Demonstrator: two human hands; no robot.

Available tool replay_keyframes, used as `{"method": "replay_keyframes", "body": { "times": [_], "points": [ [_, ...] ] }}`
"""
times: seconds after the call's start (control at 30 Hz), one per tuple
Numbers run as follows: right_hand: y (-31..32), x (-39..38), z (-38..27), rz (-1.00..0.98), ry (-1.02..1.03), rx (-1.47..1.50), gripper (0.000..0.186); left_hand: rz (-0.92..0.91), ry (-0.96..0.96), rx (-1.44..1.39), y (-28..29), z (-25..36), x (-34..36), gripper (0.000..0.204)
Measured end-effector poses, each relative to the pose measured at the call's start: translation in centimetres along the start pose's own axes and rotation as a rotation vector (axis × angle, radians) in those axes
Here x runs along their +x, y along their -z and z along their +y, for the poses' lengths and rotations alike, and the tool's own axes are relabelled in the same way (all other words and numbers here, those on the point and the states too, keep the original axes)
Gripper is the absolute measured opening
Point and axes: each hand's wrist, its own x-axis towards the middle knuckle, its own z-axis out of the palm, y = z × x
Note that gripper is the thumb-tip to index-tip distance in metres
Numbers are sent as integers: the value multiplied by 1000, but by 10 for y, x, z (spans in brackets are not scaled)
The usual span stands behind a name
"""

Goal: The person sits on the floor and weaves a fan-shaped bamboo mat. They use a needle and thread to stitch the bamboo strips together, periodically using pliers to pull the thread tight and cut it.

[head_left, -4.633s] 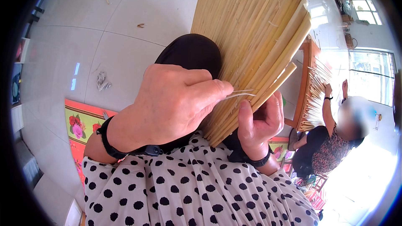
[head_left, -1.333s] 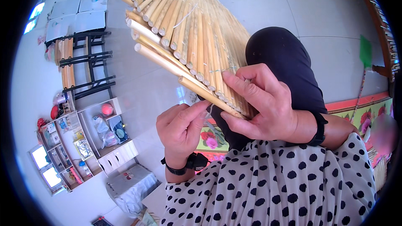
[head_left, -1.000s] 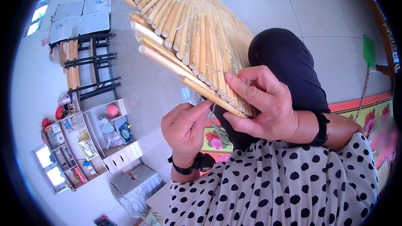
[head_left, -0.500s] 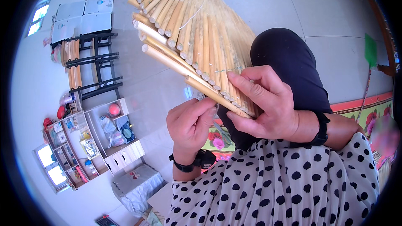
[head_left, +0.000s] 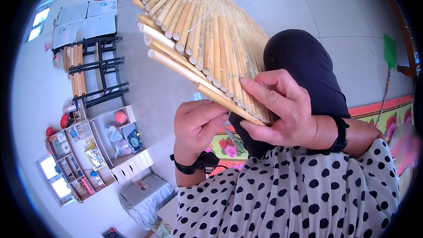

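Note:
A mat of pale reed sticks (head_left: 224,53), tied side by side with thin white string, fans out from the upper left toward my lap. My right hand (head_left: 286,110) is closed on its near edge, thumb below and fingers on top, pressing the outermost sticks together. Just left of that grip, my left hand (head_left: 198,121) is pinched beside the underside of the lowest stick (head_left: 227,101). Whatever lies between its thumb and finger is too small or hidden to name. A loose length of white string (head_left: 203,15) curves over the sticks.
My dark-trousered knee (head_left: 299,53) is raised beside the mat. Below lies a floral cloth (head_left: 229,147) with a grey, partly hidden tool (head_left: 235,140). Folded tables (head_left: 99,68), shelves (head_left: 83,158) and a covered box (head_left: 145,198) stand left. A green fly swatter (head_left: 390,52) is at right.
My left hand and wrist have shifted slightly left, still pinched by the mat's edge. The right hand keeps its hold, and the mat has barely moved.

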Motion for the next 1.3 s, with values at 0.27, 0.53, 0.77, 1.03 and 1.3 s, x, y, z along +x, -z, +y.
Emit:
{"method": "replay_keyframes", "body": {
  "times": [0.27,0.53,0.77,1.03,1.3],
  "points": [
    [-2,-1,2,6,15,10,63,-63,24,-19,6,3,2,21],
    [-2,-2,-1,-37,-13,-22,63,-96,-42,-38,9,-4,2,19],
    [-5,0,0,11,37,-27,60,-150,-40,-103,12,-7,4,23],
    [0,7,-14,-31,44,-274,57,-117,87,-69,10,11,8,29],
    [-4,11,-29,-36,91,-518,50,-71,12,-122,7,0,3,28]
  ]
}}
